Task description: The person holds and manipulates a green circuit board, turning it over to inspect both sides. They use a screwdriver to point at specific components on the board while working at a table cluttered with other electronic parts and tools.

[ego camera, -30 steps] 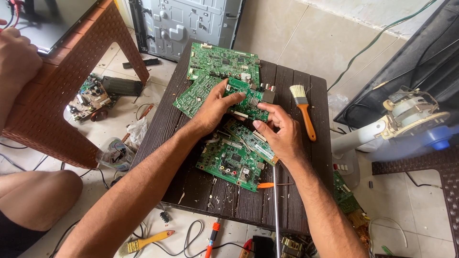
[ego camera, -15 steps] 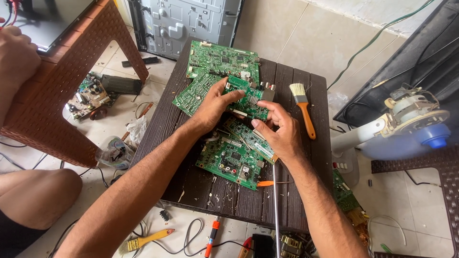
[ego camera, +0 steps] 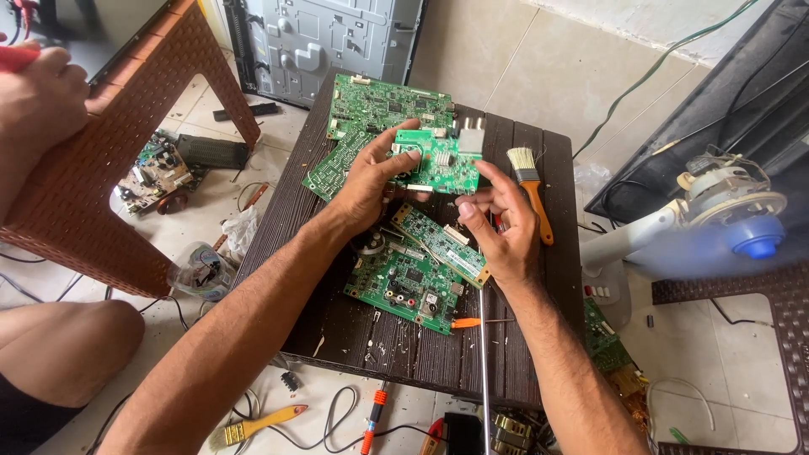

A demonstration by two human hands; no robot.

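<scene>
My left hand [ego camera: 371,181] and my right hand [ego camera: 499,223] hold a small green circuit board [ego camera: 440,160] up over a dark slatted table [ego camera: 421,345]. The left thumb and fingers pinch its left edge; the right fingers support its lower right edge. Under my hands lie more green boards: a long narrow one [ego camera: 438,243], a squarish one [ego camera: 403,285] with round parts, and larger ones [ego camera: 383,103] at the table's far side.
A paintbrush with an orange handle [ego camera: 533,187] lies right of the boards. An orange-handled screwdriver [ego camera: 476,322] rests near the front edge. Another person's hand [ego camera: 38,88] grips a brown wicker stool [ego camera: 118,143] on the left. A fan motor [ego camera: 725,211] stands right.
The small board has been lifted and turned more face-up. My right hand has shifted from on top of it to its lower right edge.
</scene>
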